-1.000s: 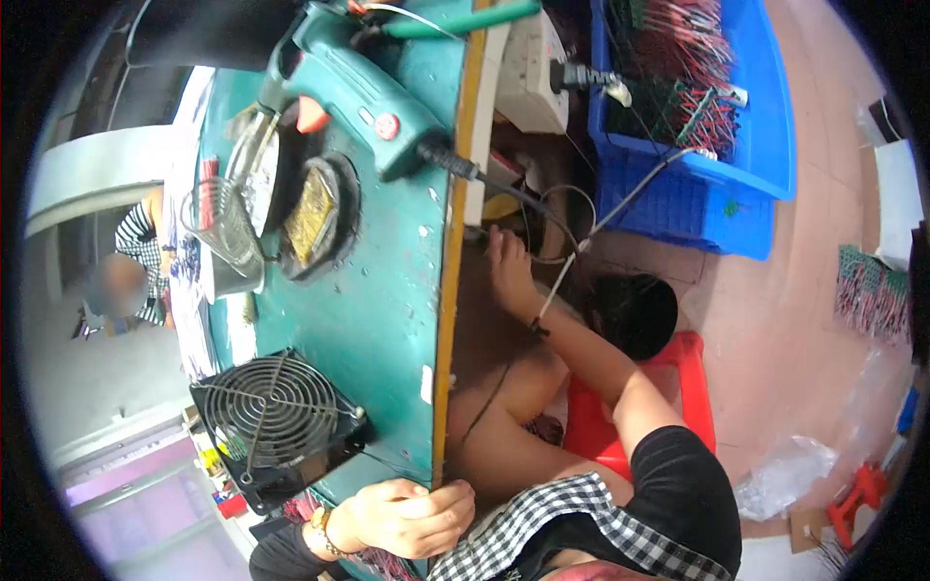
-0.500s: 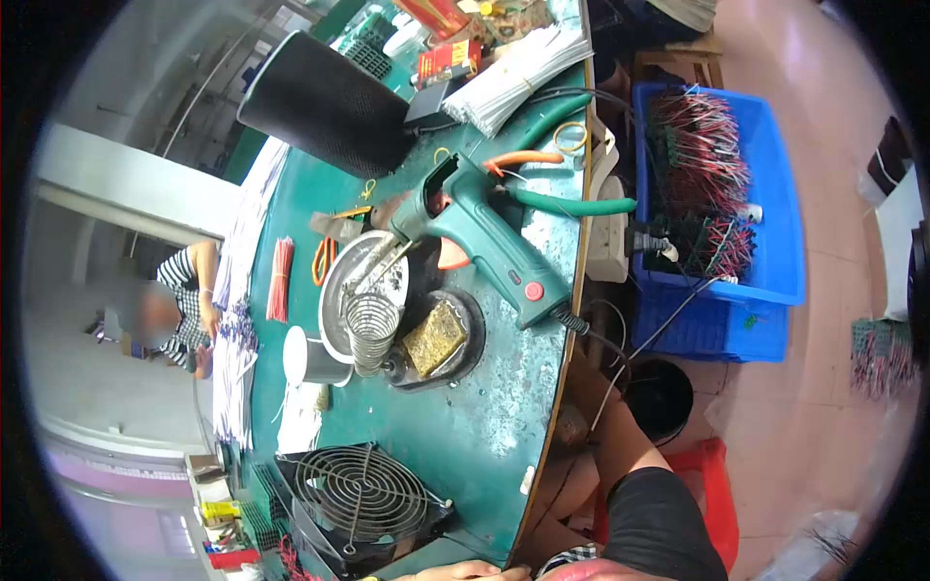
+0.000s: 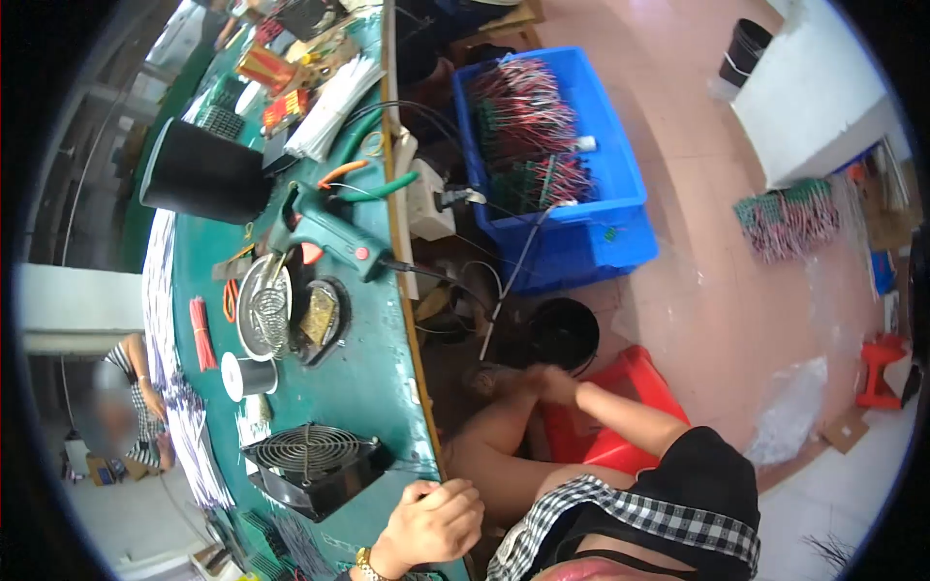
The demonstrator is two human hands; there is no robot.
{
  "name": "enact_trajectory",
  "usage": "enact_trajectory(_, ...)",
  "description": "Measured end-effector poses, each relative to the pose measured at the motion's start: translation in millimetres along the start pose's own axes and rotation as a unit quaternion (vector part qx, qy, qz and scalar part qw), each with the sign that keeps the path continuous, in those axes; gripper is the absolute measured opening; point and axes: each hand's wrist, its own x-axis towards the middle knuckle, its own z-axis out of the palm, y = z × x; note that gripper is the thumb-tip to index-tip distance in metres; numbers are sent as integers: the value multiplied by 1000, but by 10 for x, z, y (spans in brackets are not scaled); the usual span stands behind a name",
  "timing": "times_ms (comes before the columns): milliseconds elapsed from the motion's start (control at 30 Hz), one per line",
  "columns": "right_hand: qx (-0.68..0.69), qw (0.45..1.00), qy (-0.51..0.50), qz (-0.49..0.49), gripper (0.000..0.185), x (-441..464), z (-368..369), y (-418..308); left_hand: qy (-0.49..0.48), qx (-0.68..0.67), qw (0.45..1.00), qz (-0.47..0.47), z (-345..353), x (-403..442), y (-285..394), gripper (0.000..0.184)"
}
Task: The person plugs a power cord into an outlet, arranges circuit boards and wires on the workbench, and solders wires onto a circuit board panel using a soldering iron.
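My left hand (image 3: 436,523), with a gold watch on its wrist, is curled into a fist at the front edge of the green table (image 3: 378,387). Nothing shows between its fingers. Close by stands a black fan (image 3: 310,465) with a round wire guard. Down by my bent leg, my right hand (image 3: 554,385) hangs above the red plastic container (image 3: 615,436). It is blurred, so its fingers cannot be made out. A green pistol-shaped tool (image 3: 334,237) with a red button lies on the table, away from both hands.
A coiled iron holder (image 3: 271,324), a yellow sponge (image 3: 318,315) and a white-ended spool (image 3: 247,376) are on the table. Blue bins (image 3: 620,194) with wired parts and a black bucket (image 3: 564,334) stand on the floor. Another person (image 3: 140,397) sits across.
The view has swung toward the floor on the right, so the table things appear farther left. My left hand has come fully into view, and my right hand now shows near my leg.
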Motion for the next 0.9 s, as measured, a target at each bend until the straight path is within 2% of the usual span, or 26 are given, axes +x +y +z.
enact_trajectory(33, 77, 986, 126, 80, 23, -14, -179, 200, 3, 5, 1000, -4, 2, -8, -8, 15)
enact_trajectory(67, 154, 943, 247, 158, 21, 8, -327, 408, 4, 9, 1000, -9, 12, -12, 10, 16)
enact_trajectory(100, -54, 937, 325, 115, 21, 171, -698, 113, 17, -10, 1000, -17, 22, 10, 28, 15)
enact_trajectory(133, -96, 930, 335, 113, 18, 369, -1017, -3, 19, -11, 999, -23, 5, 27, 53, 16)
enact_trajectory(167, -131, 899, 418, -2, 13, 619, -1239, 84, 23, -8, 999, -21, 15, 25, 61, 17)
enact_trajectory(200, -136, 881, 449, -54, 10, 858, -1522, 56, 27, -3, 999, -21, 35, 18, 59, 17)
enact_trajectory(267, -282, 812, 506, -63, 8, 1248, -2018, -62, 26, 0, 999, -26, 33, 22, 85, 17)
enact_trajectory(300, -326, 797, 507, -44, 11, 1395, -2187, -116, 27, 2, 999, -29, 30, 24, 89, 17)
enact_trajectory(333, -417, 789, 446, 76, 20, 1511, -2331, -104, 27, 3, 999, -32, 22, 14, 91, 17)
enact_trajectory(400, -404, 817, 255, 323, 40, 1730, -2508, -538, 30, 10, 999, -29, 22, 10, 77, 16)
enact_trajectory(500, -376, 810, 223, 391, 57, 1949, -2529, -649, 33, 14, 999, -24, 23, 17, 79, 15)
enact_trajectory(633, -367, 781, 201, 463, 69, 2132, -2464, -616, 33, -2, 999, -26, 7, 15, 67, 15)
enact_trajectory(900, -290, 800, 222, 476, 56, 2102, -2535, -602, 35, -29, 999, -28, -4, -6, 41, 15)
